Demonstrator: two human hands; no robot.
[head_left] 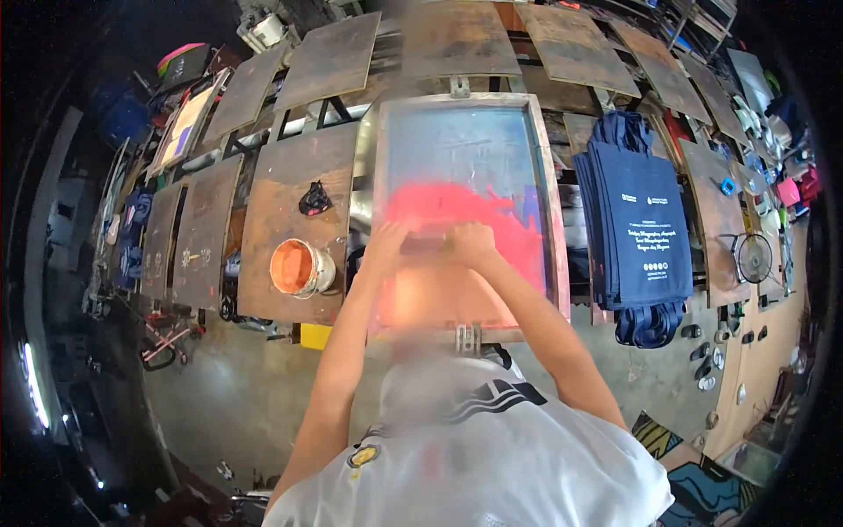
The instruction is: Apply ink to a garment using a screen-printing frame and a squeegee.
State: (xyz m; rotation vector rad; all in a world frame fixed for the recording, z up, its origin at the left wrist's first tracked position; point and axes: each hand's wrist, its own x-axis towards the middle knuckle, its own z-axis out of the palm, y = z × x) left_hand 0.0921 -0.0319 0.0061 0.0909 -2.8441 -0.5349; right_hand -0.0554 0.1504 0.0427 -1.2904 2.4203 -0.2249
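Observation:
A wooden-rimmed printing screen lies flat in front of me, its mesh bluish at the far end. Bright pink-red ink is smeared across the middle and down the right side of the mesh. Across the screen is a squeegee, blurred in the middle. At its left end my left hand is closed round it, and at its right end my right hand grips it likewise. The squeegee's lower edge is hidden, so I cannot tell how it meets the mesh.
On the board to the left stand an open bucket of orange ink and a crumpled black bit. A stack of navy tote bags lies to the right. Farther right is a small fan. Several wooden boards line the back.

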